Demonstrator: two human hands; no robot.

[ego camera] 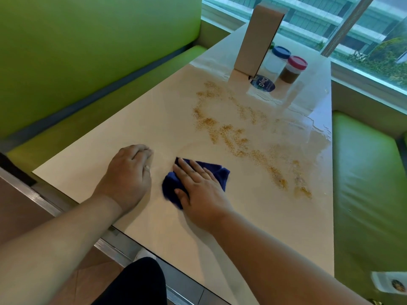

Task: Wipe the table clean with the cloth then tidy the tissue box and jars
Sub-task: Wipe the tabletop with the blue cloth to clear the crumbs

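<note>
You've got open table [136, 119] across the left and middle of the frame. Upper right is blocked by the upright tissue box [256, 38] and two jars [284, 63] just beside it; crumbs [231, 130] sprawl mid-right.

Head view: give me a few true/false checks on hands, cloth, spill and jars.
1. The right hand presses flat on the dark blue cloth. True.
2. The left hand lifts a jar. False: it rests on the pale beige tabletop, holding nothing.
3. Golden-brown scattered crumbs are on the table. True.
4. Both plastic jars have red lids. False: one blue lid, one red lid.
</note>
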